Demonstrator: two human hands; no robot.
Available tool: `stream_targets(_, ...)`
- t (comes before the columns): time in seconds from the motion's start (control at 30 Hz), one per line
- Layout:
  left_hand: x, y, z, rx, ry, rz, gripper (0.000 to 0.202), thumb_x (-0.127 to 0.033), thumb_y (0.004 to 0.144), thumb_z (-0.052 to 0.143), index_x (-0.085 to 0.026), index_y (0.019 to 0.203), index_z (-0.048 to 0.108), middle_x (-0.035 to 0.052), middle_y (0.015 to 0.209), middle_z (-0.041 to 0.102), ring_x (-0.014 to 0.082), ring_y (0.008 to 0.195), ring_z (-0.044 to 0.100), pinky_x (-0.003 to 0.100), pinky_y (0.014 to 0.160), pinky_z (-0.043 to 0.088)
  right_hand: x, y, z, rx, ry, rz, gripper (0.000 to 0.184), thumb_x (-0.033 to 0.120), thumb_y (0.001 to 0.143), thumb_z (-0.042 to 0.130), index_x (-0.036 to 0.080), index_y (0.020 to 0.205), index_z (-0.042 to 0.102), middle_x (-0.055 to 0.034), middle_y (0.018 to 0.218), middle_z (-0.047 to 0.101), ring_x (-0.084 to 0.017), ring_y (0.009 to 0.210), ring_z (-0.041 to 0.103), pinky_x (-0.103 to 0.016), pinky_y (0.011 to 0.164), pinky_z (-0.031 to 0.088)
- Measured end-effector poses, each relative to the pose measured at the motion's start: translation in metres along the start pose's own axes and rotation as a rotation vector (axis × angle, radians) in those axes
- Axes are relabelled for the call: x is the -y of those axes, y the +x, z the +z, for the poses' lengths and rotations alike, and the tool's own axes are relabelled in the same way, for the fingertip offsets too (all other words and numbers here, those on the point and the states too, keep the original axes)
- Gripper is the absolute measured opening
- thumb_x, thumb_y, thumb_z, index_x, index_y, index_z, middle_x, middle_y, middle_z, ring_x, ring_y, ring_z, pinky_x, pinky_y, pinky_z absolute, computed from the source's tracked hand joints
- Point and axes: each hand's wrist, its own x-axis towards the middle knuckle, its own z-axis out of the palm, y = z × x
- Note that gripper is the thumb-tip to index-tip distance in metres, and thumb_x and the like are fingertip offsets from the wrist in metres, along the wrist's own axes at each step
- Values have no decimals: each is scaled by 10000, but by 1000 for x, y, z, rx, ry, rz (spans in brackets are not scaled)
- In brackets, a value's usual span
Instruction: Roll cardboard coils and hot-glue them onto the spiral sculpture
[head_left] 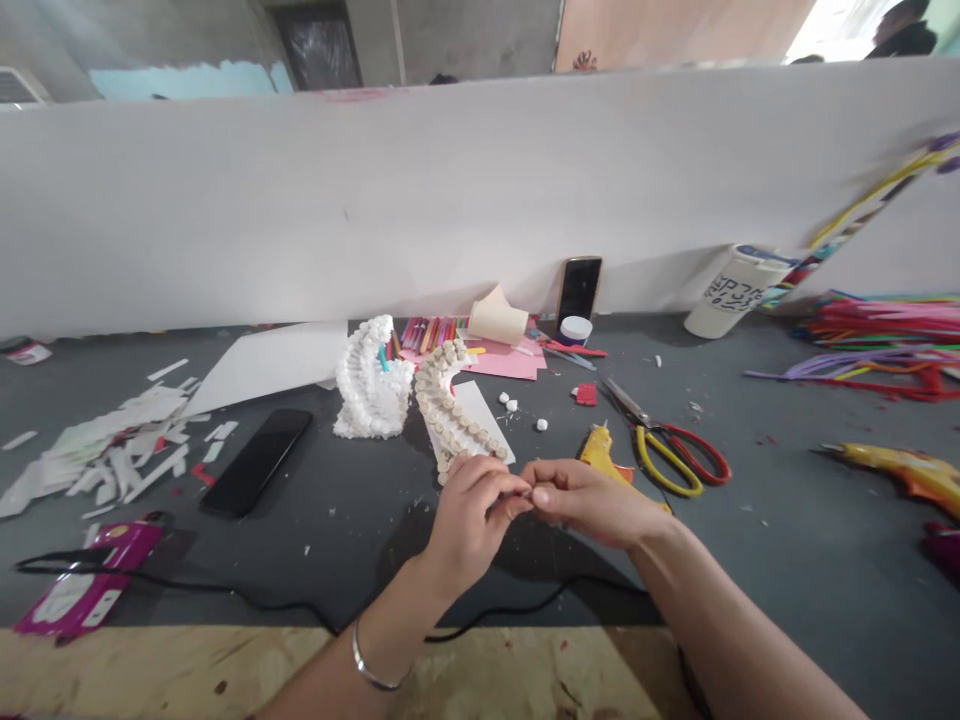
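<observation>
My left hand and my right hand meet fingertip to fingertip above the dark table. Both are closed in a pinch around something tiny, which I cannot make out between the fingers. Just beyond the left hand lies a curved beige piece edged with small round bits, partly over a white card. Left of it stands a white, lumpy curved piece with a teal bit on it. A yellow glue gun lies behind my right hand, which partly hides it. Several small white lumps are scattered ahead.
Red-and-yellow-handled scissors lie at right, with another glue gun farther over. A black phone and paper scraps are at left. A black cable crosses the front. A white cup leans near the wall.
</observation>
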Motion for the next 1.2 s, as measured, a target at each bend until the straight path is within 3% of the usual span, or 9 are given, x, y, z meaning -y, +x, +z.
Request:
stream_targets(0.13, -8, 1, -2, -63, -249, -226, 162, -312, 889, 630, -186, 797, 673, 29, 802, 624, 148, 783, 607, 265, 731, 484, -1, 2, 9, 24, 243, -37, 430, 558, 734, 744, 161, 797, 593, 69, 592, 378, -81, 556, 275, -246, 551, 217)
stream_targets(0.27, -5, 2, -2, -59, -298, -253, 139, -307, 864, 664, -188, 794, 684, 29, 800, 624, 151, 779, 614, 273, 742, 498, 6, 1, 11, -48, 183, -39, 426, 565, 747, 728, 168, 758, 574, 71, 590, 369, -78, 553, 270, -247, 545, 216)
stream_targets(0.37, 4, 2, -2, 8, -245, -205, 111, -291, 881, 641, -192, 852, 682, 38, 835, 633, 153, 798, 626, 280, 754, 511, 9, 0, 5, -110, -48, -23, 411, 577, 803, 656, 170, 800, 597, 54, 611, 411, -90, 569, 314, -254, 546, 233)
stream_targets(0.53, 16, -2, 2, 192, 95, -12, 159, -291, 920, 578, -191, 1012, 661, 68, 935, 682, 205, 913, 639, 340, 803, 510, 8, -2, -2, -242, -532, 35, 247, 403, 895, 539, 182, 807, 605, 21, 682, 524, -126, 651, 452, -259, 592, 309)
stream_targets(0.7, 17, -4, 6, 208, 300, 132, 156, -253, 953, 518, -169, 973, 648, 56, 885, 686, 183, 822, 648, 323, 741, 490, 14, -5, 3, -234, -637, 98, 194, 356, 875, 529, 189, 857, 628, 22, 714, 564, -132, 677, 484, -254, 607, 340)
stream_targets(0.83, 13, -3, 6, 187, 387, 226, 135, -235, 955, 520, -171, 968, 639, 37, 869, 696, 164, 800, 659, 315, 741, 459, 14, -8, 1, -204, -572, 107, 195, 366, 871, 550, 186, 860, 623, 27, 693, 547, -118, 649, 469, -243, 593, 330)
stream_targets(0.93, 8, -2, 5, 109, 349, 223, 129, -209, 953, 519, -172, 929, 640, 30, 846, 696, 152, 789, 653, 302, 741, 451, 12, -8, -3, -148, -445, 116, 240, 412, 879, 567, 179, 852, 615, 35, 666, 507, -103, 614, 438, -235, 561, 304)
stream_targets(1.1, -5, -3, 3, -43, 140, 46, 134, -275, 939, 559, -196, 880, 649, 24, 834, 691, 148, 811, 639, 284, 765, 455, 7, -4, -1, 74, 48, 24, 360, 501, 863, 629, 155, 956, 602, 84, 567, 377, -66, 504, 277, -243, 501, 194)
stream_targets(1.2, -8, -5, 3, -114, 28, -63, 116, -287, 910, 605, -208, 866, 678, 17, 831, 671, 150, 812, 628, 288, 776, 460, 3, 1, 8, 114, 262, -31, 360, 485, 828, 688, 151, 902, 576, 103, 528, 340, -58, 474, 221, -261, 503, 143)
